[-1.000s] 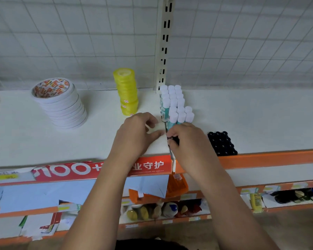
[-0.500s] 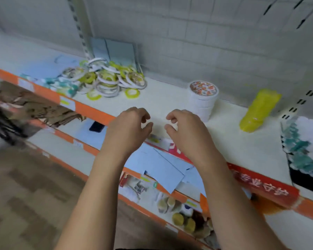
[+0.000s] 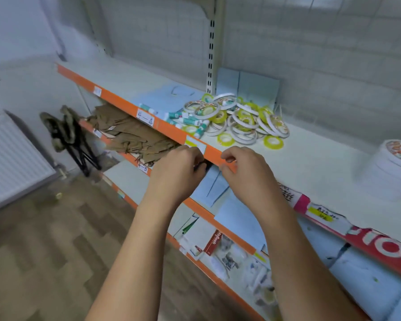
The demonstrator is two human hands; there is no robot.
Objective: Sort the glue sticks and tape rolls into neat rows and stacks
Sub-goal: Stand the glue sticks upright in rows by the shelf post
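Faces a white shelf [image 3: 315,163] with an orange front edge, both bare forearms stretched toward it. Holds the left hand [image 3: 178,174] just in front of that edge, fingers loosely curled, nothing gripped, with the dark gap under the shelf right behind the fingertips. Holds the right hand [image 3: 245,174] beside it, a little apart, thumb and curled fingers at the orange edge, likewise empty and released; cannot tell whether the fingertips touch the edge. Looks past both hands to a loose pile of tape rolls [image 3: 245,119] farther back on the same shelf, white and yellow-green rings tumbled over one another, well apart from the hands. Shows glue sticks [image 3: 188,121] lying on their sides at the pile's left, white with teal labels, some touching the rolls, one off alone farther left. Shows a neat upright stack of white tape [image 3: 394,174] at the far right, blurred. Takes in pale blue sheets [image 3: 248,86] leaning on the back wall behind the pile, brown paper bags [image 3: 130,135] on the shelf below, a red banner [image 3: 380,244] along the edge at right, and a white radiator [image 3: 12,156] by the wood floor.
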